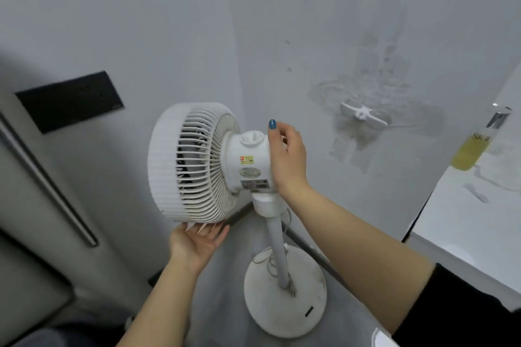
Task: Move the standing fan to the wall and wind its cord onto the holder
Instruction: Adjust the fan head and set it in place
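A white standing fan [197,163] stands in the corner, its head turned left, its pole rising from a round base [282,304]. My left hand [197,242] lies palm up under the lower rim of the grille, fingers straight and touching it. My right hand [287,155] is curled round the back of the motor housing [248,160], thumb up beside the top knob. A thin white cord [269,260] lies in loose loops on the base beside the pole. A white holder [362,114] sticks out from the wall on the right, with a thin cord trailing from it.
A black panel [70,101] is set in the wall on the left, above a grey door or cabinet with a long bar handle [48,183]. On the right a white counter [465,220] carries a bottle of yellow liquid [473,146]. The wall round the holder is stained.
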### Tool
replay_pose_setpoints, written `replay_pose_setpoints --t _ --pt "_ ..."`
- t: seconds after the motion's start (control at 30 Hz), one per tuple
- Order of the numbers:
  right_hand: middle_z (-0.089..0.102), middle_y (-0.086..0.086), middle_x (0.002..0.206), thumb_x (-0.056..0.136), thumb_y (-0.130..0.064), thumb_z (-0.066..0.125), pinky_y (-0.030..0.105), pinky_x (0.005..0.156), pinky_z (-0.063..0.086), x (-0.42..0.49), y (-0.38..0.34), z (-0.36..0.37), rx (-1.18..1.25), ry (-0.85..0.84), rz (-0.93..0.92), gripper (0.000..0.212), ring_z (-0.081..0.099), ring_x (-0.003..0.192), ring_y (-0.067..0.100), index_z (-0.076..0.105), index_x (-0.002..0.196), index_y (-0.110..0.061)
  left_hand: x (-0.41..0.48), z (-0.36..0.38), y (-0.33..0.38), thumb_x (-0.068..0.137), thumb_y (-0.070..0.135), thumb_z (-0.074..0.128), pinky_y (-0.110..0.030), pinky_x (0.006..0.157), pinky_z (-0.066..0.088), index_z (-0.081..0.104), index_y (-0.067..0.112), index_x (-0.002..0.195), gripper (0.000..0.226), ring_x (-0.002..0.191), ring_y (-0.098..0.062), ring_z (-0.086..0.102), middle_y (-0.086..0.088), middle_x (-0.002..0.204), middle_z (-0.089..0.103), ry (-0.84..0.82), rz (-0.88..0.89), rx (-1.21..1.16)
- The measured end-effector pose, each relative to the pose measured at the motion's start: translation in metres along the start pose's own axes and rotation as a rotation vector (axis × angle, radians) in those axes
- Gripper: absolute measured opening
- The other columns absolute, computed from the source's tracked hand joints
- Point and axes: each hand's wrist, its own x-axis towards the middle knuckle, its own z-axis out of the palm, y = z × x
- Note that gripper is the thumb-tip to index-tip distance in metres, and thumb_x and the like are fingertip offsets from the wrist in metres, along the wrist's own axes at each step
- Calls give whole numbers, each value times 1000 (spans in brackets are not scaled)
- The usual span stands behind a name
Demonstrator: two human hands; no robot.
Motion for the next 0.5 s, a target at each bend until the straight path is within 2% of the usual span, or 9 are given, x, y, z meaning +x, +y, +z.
replay_pose_setpoints --t 0.07,0.13,0.2,0.3,0.4,0.5 --pt "49 -1 128 91 -52 48 37 104 40 -2 -3 4 -85 -16 -16 48 47 120 20 52 127 -21 -9 1 18 94 57 25 -60 108 31 35 12 141 65 132 -43 40 -21 145 39 -25 -3 -47" --pt "44 0 131 93 -45 49 32 102 39 -3 0 6 -141 -18 -28 45 45 121 21 52 130 -19 -15 4 38 91 64 21 -63 108 29 29 16 146 73 133 -46 37 -22 141 40 -56 25 -46" --pt "41 -1 133 97 -32 45 26 98 35 -3 5 8 -155 -21 -19 36 42 125 22 52 129 -19 -19 10 52 92 63 21 -66 104 32 37 16 142 71 130 -47 39 -19 139 44 -102 33 32" --pt "39 -1 137 99 -26 37 25 98 32 1 11 12 -148 7 31 33 40 127 23 50 130 -21 -28 24 53 96 42 25 -64 96 42 58 16 118 47 120 -44 50 -18 135 52 -115 76 259" --pt "39 -1 138 99 -25 34 34 101 40 9 8 14 -75 30 94 33 45 123 24 48 129 -25 -33 35 46 97 29 25 -54 74 53 59 16 114 40 106 -39 58 -16 126 58 -94 112 370" --pt "40 -1 142 99 -22 32 30 95 41 18 6 9 -17 53 151 39 50 120 20 44 136 -27 -39 42 39 97 24 26 -40 47 57 60 15 107 36 93 -32 60 -13 107 64 -90 83 413"
